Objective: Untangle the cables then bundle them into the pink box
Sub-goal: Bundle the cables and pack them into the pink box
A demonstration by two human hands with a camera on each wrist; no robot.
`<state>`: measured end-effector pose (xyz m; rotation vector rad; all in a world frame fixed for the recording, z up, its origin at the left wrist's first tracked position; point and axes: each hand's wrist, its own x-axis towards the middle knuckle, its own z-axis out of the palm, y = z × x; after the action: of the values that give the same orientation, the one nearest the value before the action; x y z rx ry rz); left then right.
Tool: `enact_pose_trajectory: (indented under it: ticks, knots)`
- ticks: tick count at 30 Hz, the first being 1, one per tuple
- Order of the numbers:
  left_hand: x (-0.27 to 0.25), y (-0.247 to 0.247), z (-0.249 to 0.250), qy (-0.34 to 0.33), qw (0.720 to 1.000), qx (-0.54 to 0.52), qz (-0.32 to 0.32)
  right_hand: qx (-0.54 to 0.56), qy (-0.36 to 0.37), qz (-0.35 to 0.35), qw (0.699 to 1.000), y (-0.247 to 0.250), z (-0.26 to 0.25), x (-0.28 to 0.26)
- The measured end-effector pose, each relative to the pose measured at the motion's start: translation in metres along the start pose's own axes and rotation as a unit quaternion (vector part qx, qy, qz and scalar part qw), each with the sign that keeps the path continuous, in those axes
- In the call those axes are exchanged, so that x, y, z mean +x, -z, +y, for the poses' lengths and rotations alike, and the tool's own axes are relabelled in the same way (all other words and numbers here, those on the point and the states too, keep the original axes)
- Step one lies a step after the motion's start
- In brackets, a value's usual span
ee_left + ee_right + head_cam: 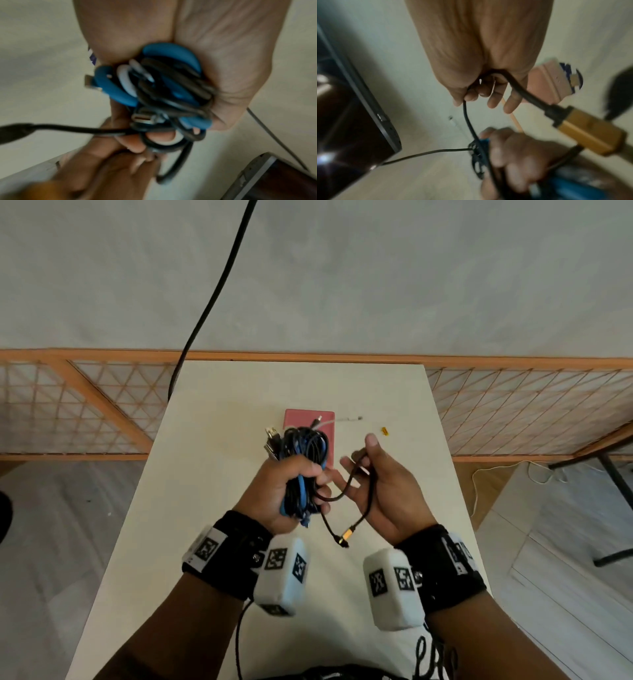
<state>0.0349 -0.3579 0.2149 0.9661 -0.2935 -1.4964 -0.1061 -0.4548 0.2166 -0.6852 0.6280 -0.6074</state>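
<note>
My left hand (291, 481) grips a coiled bundle of black, blue and white cables (303, 460) above the white table (212, 474); up close the bundle (163, 88) fills the fist, plugs sticking out. One black cable (346, 487) runs from the bundle across to my right hand (380, 487), whose fingers (471, 93) curl round it. Its gold connector (347, 534) dangles below the right palm and looms large in the right wrist view (590, 135). The pink box (301, 417) lies flat on the table just behind the bundle, partly hidden by it.
A thin white cable (349, 419) lies right of the box, and a small yellow piece (385, 431) further right. A thick black cord (212, 296) hangs down at the table's far left corner. A wooden lattice fence (102, 405) runs behind. A dark flat device (351, 108) sits nearby.
</note>
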Motion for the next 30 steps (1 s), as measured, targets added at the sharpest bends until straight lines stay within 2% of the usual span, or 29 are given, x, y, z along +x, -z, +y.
enact_pose_trajectory:
  ticks: [2,5,8,11,15,19,21,24,27,30]
  knots:
    - [0.001,-0.006,-0.014,-0.012,1.0,-0.001,0.022,0.025,-0.001,-0.025,0.999,-0.012,-0.01,0.004]
    - [0.001,-0.017,-0.021,-0.04,0.998,-0.012,0.045,-0.008,-0.009,-0.024,1.0,-0.023,-0.012,0.006]
    - [0.001,-0.024,-0.016,-0.04,0.998,0.009,0.041,-0.126,0.009,0.003,0.992,-0.024,-0.005,0.005]
    - [-0.001,-0.026,-0.015,-0.032,0.998,0.043,0.044,-0.199,0.067,-0.012,0.978,-0.019,0.001,0.008]
    - [-0.005,-0.033,-0.019,-0.043,0.994,0.091,0.036,-0.201,0.083,-0.032,0.976,-0.008,0.002,0.009]
    - [-0.005,-0.033,-0.015,-0.047,0.99,0.132,0.016,-0.236,0.096,-0.087,0.963,-0.008,-0.001,0.004]
    - [-0.006,-0.031,-0.014,-0.048,0.987,0.156,0.011,-0.218,0.089,-0.097,0.967,-0.003,0.0,0.006]
    - [-0.007,-0.03,-0.023,-0.057,0.985,0.164,0.026,-0.212,0.11,-0.105,0.965,0.001,0.005,0.008]
    - [-0.004,-0.032,-0.035,-0.072,0.988,0.118,0.069,-0.206,0.181,-0.064,0.96,-0.001,0.015,0.007]
    - [-0.001,-0.025,-0.043,-0.088,0.983,0.116,0.112,-0.278,0.248,-0.005,0.928,0.0,0.03,0.009]
